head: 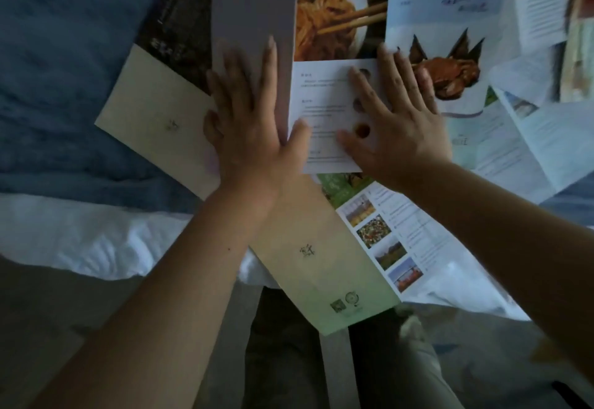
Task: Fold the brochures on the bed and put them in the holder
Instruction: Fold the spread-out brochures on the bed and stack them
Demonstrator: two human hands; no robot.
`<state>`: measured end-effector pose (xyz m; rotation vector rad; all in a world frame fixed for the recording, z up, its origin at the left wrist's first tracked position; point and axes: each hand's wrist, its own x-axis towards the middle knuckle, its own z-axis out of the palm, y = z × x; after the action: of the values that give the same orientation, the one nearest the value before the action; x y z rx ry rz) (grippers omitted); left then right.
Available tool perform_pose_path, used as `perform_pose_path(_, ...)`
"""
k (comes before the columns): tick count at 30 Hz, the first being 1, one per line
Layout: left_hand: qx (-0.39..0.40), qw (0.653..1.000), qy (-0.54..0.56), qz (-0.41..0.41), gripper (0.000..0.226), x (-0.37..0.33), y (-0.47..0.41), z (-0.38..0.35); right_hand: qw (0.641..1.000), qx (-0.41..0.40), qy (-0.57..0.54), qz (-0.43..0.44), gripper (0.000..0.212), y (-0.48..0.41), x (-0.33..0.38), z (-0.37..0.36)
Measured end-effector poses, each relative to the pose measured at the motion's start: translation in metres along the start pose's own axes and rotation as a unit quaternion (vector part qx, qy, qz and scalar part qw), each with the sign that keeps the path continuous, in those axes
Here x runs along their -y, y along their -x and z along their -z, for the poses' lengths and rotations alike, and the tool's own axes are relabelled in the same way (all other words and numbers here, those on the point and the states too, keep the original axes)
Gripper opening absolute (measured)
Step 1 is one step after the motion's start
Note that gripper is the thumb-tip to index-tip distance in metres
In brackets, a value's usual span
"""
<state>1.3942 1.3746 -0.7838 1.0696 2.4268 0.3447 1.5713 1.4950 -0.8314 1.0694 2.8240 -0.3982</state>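
A food brochure point(337, 29) with a noodle photo and a white text panel lies open in the middle of the bed. Its grey left panel point(254, 6) stands raised at the fold. My left hand point(247, 119) lies against that grey panel with straight fingers, thumb reaching under its lower edge. My right hand point(395, 119) presses flat with spread fingers on the white text panel. A cream and green brochure point(321, 264) lies under both hands, hanging over the bed's near edge. No holder is in view.
Several more open brochures point(514, 119) overlap at the right and back. A dark-covered brochure point(173, 22) lies at the back left. A blue blanket point(64, 87) covers the left of the bed, with white sheet point(96, 235) along the near edge. My legs show below.
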Motion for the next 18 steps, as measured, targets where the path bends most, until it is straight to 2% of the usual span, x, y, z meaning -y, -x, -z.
perform_pose_path(3,0.019,0.999,-0.027,0.027,0.091,-0.023,0.001,-0.015,0.999,0.016,0.045,-0.026,0.089,0.022,-0.018,0.007)
perform_pose_path(8,0.007,0.999,-0.046,0.028,0.090,-0.051,0.000,-0.033,0.998,0.013,0.048,-0.049,0.089,0.050,-0.058,0.008)
perform_pose_path(14,-0.002,0.998,-0.057,0.007,0.088,-0.090,0.001,-0.060,0.998,-0.031,-0.018,-0.056,0.070,0.058,-0.083,0.003)
perform_pose_path(18,-0.001,0.995,-0.104,0.003,0.088,-0.114,0.009,-0.079,0.998,-0.036,0.003,-0.058,0.068,0.059,-0.093,0.004)
